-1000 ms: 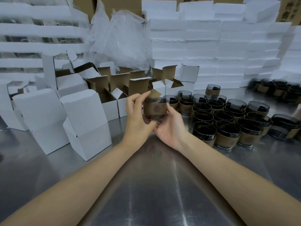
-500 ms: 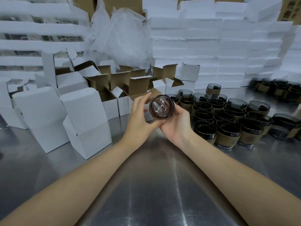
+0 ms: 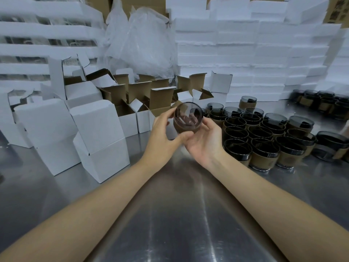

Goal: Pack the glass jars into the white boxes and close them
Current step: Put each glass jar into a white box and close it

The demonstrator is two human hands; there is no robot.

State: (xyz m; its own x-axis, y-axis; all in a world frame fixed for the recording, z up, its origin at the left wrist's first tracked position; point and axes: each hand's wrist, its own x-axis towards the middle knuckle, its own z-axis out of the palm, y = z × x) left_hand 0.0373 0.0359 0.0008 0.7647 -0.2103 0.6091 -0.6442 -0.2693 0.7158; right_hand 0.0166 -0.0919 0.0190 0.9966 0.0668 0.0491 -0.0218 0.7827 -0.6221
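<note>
We hold one jar [image 3: 188, 120] tilted toward us, left hand [image 3: 162, 137] and right hand [image 3: 205, 140] fingers curled round it; contents unclear. Open boxes [image 3: 130, 118] behind.

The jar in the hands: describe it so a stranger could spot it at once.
Start at the steel table, with white boxes on its left and a crowd of dark glass jars on its right. Between them, the left hand and right hand hold one jar aloft. It alone is lifted and tipped, mouth toward the camera.

Dark print on the cardboard carton [image 3: 336, 14] is unreadable.
</note>
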